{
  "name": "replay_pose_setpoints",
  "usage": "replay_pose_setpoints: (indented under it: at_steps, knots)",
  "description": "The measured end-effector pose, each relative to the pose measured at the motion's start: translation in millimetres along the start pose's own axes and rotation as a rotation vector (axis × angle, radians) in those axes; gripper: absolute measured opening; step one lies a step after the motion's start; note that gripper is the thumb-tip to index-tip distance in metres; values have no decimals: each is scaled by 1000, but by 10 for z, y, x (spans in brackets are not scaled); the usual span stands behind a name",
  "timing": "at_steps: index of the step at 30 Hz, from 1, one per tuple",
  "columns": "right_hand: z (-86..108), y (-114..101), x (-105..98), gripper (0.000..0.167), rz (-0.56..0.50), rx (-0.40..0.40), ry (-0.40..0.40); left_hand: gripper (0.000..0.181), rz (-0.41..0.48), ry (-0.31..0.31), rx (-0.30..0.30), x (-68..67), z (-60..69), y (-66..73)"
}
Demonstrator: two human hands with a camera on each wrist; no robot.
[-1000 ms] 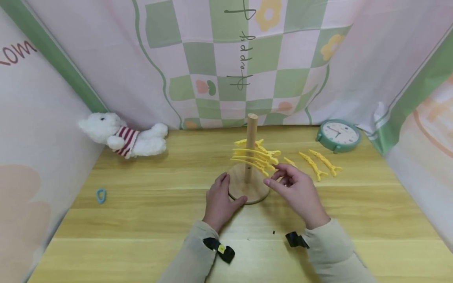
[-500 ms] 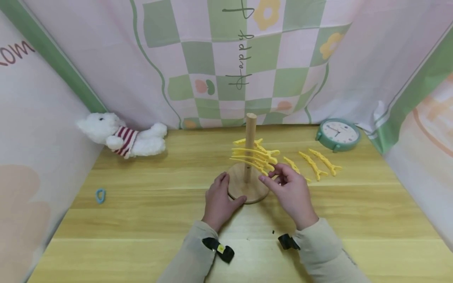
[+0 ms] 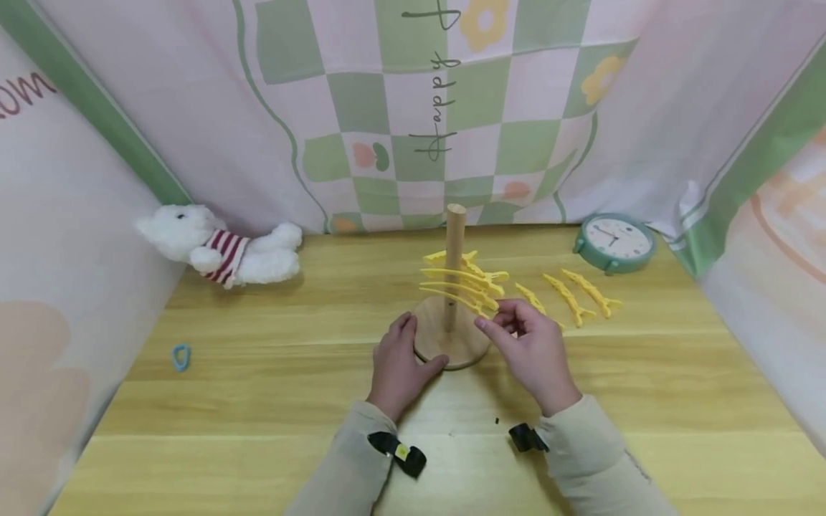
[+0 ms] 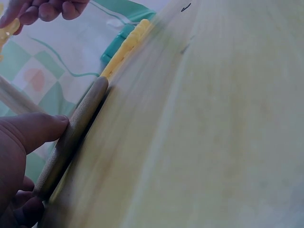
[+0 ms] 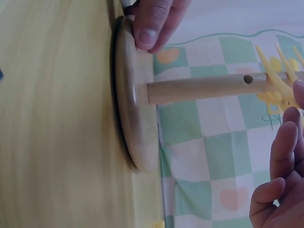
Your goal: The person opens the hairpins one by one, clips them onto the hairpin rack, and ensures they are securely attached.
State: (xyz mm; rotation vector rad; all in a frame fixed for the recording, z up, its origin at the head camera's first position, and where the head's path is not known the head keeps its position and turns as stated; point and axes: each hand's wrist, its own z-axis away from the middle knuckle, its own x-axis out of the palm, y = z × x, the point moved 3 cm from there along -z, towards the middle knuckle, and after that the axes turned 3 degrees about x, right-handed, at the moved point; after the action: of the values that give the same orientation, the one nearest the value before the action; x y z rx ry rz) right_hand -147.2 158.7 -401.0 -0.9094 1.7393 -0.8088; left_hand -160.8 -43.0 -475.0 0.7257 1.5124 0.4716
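Observation:
A round wooden base [image 3: 452, 351] carries an upright wooden post [image 3: 455, 233] in the middle of the table. My left hand [image 3: 400, 369] grips the base's near-left edge, its thumb on top. Several yellow alligator hair clips [image 3: 493, 276] are fastened across the post, one above another. My right hand [image 3: 534, 355] pinches the handle end of the lowest yellow hair clip [image 5: 275, 78], whose long arms straddle the post. In the right wrist view, a small hole [image 5: 248, 79] shows in the post below that clip.
More yellow hair clips [image 3: 569, 301] lie on the table right of the stand. A green clock [image 3: 614, 244] lies at the back right. At the back left lies a white plush toy [image 3: 226, 247]. A blue ring-like piece [image 3: 181, 357] lies on the left.
My right hand has moved slightly left, its fingers closing on the lowest hair clip's handle end. One loose clip on the table shows more behind it. My left hand has stayed on the base.

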Motion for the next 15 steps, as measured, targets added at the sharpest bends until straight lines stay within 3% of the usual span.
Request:
replay_pose_setpoints:
  at_steps: [5, 15]
  knots:
    - [-7, 11, -67, 24, 29, -14, -15, 91, 3, -7, -12, -10, -6, 6]
    - [-84, 143, -319, 22, 76, -49, -137, 91, 16, -11, -12, -18, 2, 7]
